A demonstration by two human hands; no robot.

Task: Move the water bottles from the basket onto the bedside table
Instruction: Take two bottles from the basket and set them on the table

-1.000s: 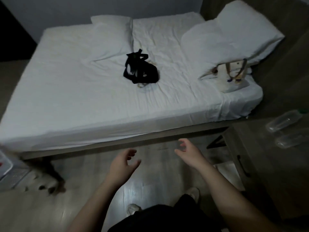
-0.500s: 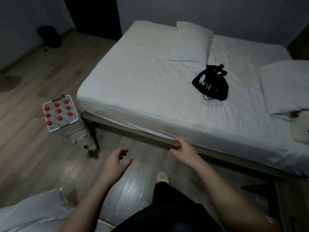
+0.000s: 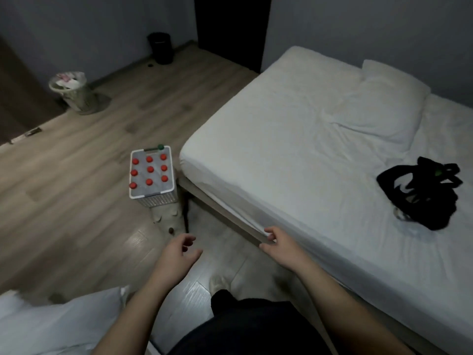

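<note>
A white mesh basket [image 3: 158, 199] stands on the wooden floor by the corner of the bed. Several water bottles [image 3: 150, 169] with red caps stand upright in it, and one green cap [image 3: 160, 146] shows at its far edge. My left hand [image 3: 178, 253] hovers open below the basket, fingers loosely curled, holding nothing. My right hand [image 3: 280, 245] is open too, empty, near the bed frame's edge. The bedside table is out of view.
A bed [image 3: 307, 155] with white sheets and a pillow [image 3: 381, 103] fills the right side; a black bag [image 3: 422, 193] lies on it. A laundry basket [image 3: 74, 92] and a black bin [image 3: 160, 47] stand by the far wall. White bedding [image 3: 51, 326] lies bottom left.
The view has swung left: the bedside table with two bottles left the frame, and the basket came in and moved toward the centre. Both hands stay empty and open.
</note>
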